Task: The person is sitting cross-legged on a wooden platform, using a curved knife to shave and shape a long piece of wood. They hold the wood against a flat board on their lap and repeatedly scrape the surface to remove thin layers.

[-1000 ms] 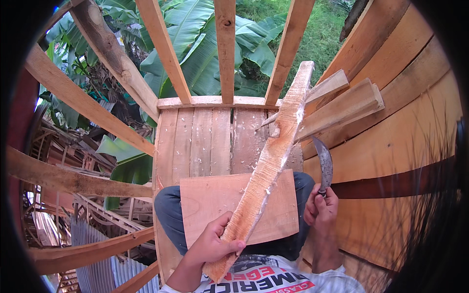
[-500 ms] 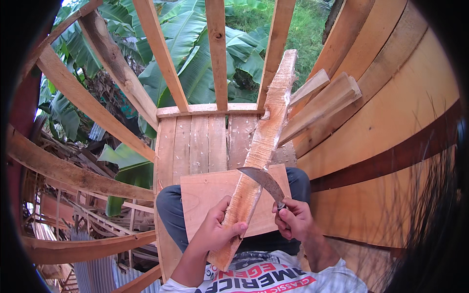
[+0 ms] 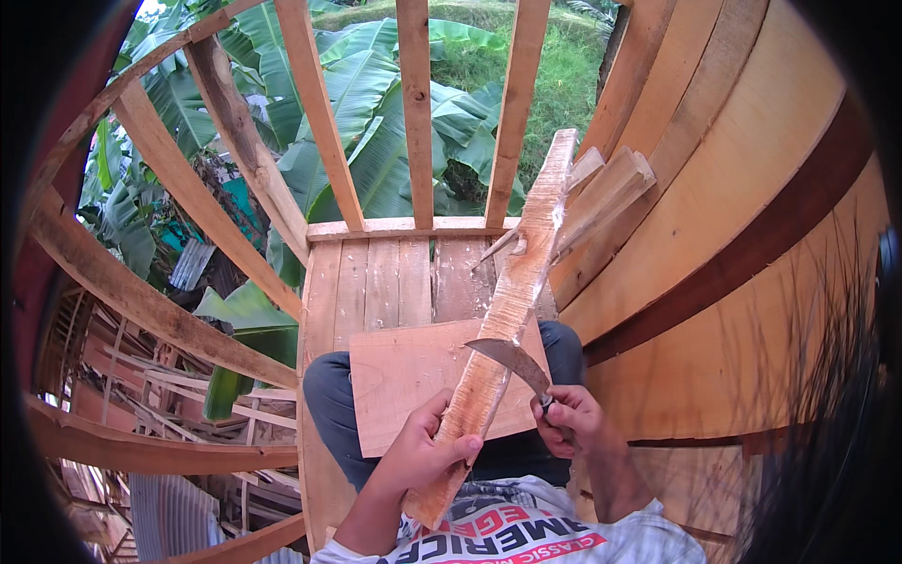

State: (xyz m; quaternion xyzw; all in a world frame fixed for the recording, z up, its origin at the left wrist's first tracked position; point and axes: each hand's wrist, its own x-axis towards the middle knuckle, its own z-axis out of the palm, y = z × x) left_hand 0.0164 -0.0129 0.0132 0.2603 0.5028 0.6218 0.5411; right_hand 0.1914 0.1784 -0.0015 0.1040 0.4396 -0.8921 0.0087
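Observation:
A long, rough wooden plank [image 3: 528, 258] slants away from my lap, its top face fibrous and scraped. My left hand [image 3: 434, 453] is closed round its near part, thumb on the right edge. In my right hand [image 3: 571, 418] is a curved knife [image 3: 512, 356], gripped by its dark handle. The blade lies across the plank's top face, ahead of my left hand, its tip toward the left edge. Beneath the plank, a flat wooden board [image 3: 399, 376] rests across my thighs.
A slatted wooden floor [image 3: 381, 282] strewn with shavings stretches ahead, bounded by upright wooden slats [image 3: 416, 113]. Two cut timbers [image 3: 611, 197] lean at the right, beside curved wooden panels [image 3: 723, 216]. Banana leaves [image 3: 362, 113] grow beyond the slats.
The view has tilted slightly, so the slats and the plank's far end sit lower. Both hands keep their grips, and the blade stays across the plank with little shift.

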